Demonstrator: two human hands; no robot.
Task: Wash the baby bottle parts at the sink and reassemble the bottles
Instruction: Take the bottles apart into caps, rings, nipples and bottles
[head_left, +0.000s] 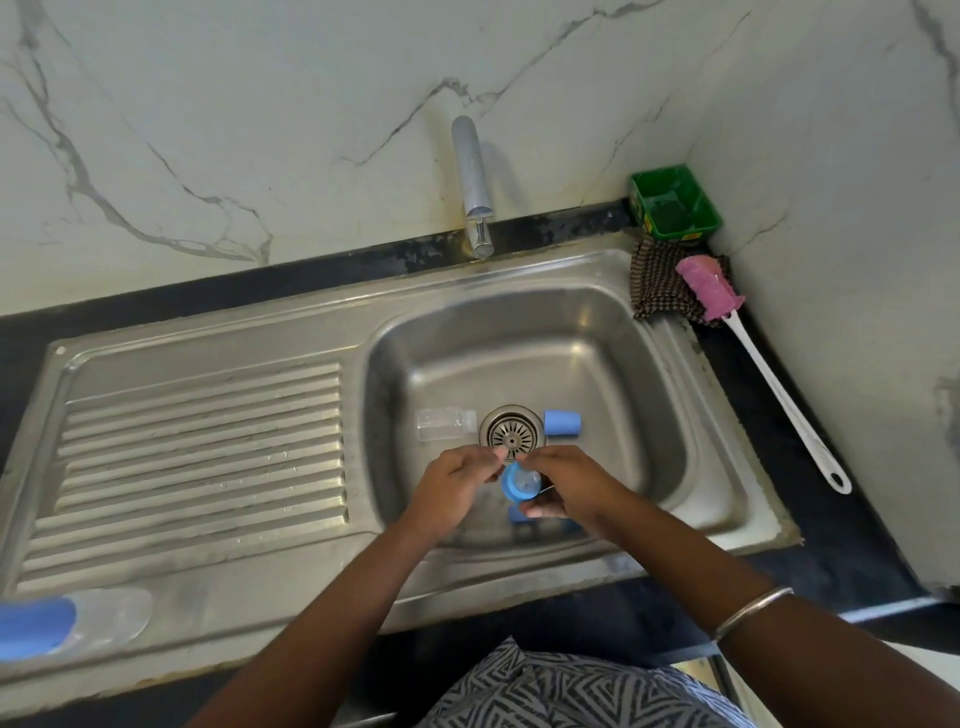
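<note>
**Taking the bottle top apart over the sink**

Both hands are low in the middle of the frame, above the sink bowl (649, 364). The right hand (566, 488) grasps the blue ring with its teat (517, 482). The left hand (452, 486) has curled fingers pinching at the top edge of it. The ring's open face points up and to the left.

It looks like the parts are still being pulled apart. No water runs from the tap (472, 176). Next, I think, the teat must pop out, and then the tap needs turning on.

A clear bottle (444, 423) lies on its side left of the drain (511, 435), long way left to right, neck toward the drain. A blue cap (562, 422) lies right of the drain. Another bottle (78, 621) lies at the lower left.
</note>
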